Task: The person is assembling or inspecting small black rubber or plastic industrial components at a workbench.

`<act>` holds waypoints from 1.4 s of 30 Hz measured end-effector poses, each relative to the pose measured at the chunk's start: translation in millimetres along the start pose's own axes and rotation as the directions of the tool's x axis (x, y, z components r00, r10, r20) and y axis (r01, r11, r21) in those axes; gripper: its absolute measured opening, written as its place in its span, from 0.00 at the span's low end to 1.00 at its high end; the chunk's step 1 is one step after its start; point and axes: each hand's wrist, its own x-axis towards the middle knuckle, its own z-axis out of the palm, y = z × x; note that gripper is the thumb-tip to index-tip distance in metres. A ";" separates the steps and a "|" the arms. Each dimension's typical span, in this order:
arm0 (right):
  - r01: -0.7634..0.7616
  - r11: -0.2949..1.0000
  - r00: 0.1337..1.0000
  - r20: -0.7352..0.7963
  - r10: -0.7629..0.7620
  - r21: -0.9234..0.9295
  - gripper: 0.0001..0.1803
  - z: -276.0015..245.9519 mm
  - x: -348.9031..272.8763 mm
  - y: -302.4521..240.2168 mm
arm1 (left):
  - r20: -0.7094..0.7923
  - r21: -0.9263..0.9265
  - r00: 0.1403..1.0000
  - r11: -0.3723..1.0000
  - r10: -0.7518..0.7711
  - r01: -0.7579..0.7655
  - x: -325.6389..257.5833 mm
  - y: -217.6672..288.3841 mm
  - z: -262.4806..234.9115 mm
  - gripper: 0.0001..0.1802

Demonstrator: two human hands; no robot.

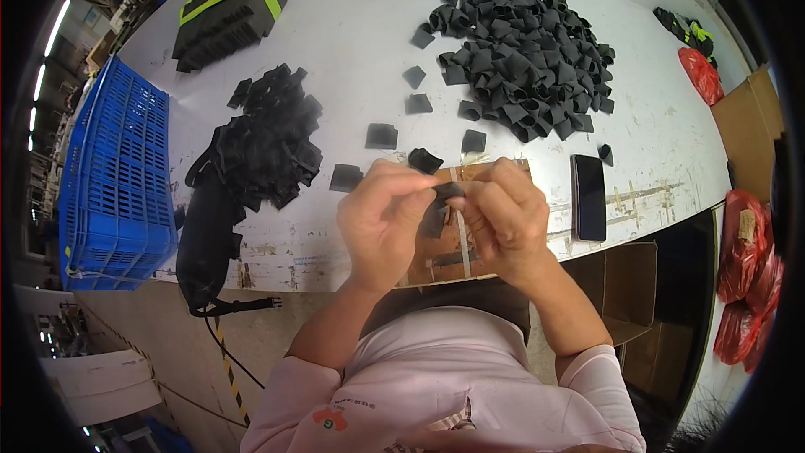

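Your left hand (381,222) and right hand (510,216) meet over the brown board (426,253) at the near edge of the table (335,50), and both pinch one small dark fabric piece (449,190) between thumb and fingers. That piece is up in your fingertips, in front of your body; whether the dark patch just below it is its hanging end or a second piece, you cannot tell from here. The step seems to be shaping or opening the piece by hand, so grip close to the edge, match the pressure on both sides, and let one hand steady while the other works, since uneven pulling could twist the cloth. Your fingers cover much of it, so tilt it slightly to check that the edges line up. Work above the board, where a dropped piece would be easy to spot, and mind the few loose pieces (381,136) beyond your hands. The big pile of dark loops (528,59) lies farther off, and the phone (589,198) sits to the right, apart from your wrist.
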 end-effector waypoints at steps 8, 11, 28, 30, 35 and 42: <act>0.018 0.997 1.000 -0.006 -0.018 0.073 0.09 -6.1 1.1 9.7 | 0.129 -0.071 0.992 0.997 -0.009 0.019 10.5 -3.9 -1.4 0.03; -0.030 0.997 0.997 0.071 0.024 0.075 0.08 -13.4 6.4 19.0 | 0.043 0.076 0.978 0.977 -0.203 0.199 21.6 -39.3 -11.3 0.06; -0.690 0.692 0.715 0.350 0.605 0.213 0.16 24.9 -55.2 -11.7 | 0.393 0.310 0.674 0.780 -0.626 0.544 16.7 -55.4 -55.7 0.03; -0.798 0.352 0.581 0.465 0.668 0.490 0.15 36.9 -62.3 -7.1 | 0.433 0.136 0.662 0.770 -0.612 0.623 -6.6 -35.6 -41.9 0.05; -0.702 -0.289 0.368 0.678 0.636 0.651 0.07 30.3 -63.5 0.0 | 0.398 -0.607 0.600 0.292 -0.694 0.740 -42.8 -20.5 -23.0 0.10; -0.678 -0.360 0.377 0.723 0.578 0.641 0.07 27.3 -75.9 4.5 | 0.383 -0.445 0.514 0.335 -0.767 0.831 -53.2 -21.2 -16.5 0.07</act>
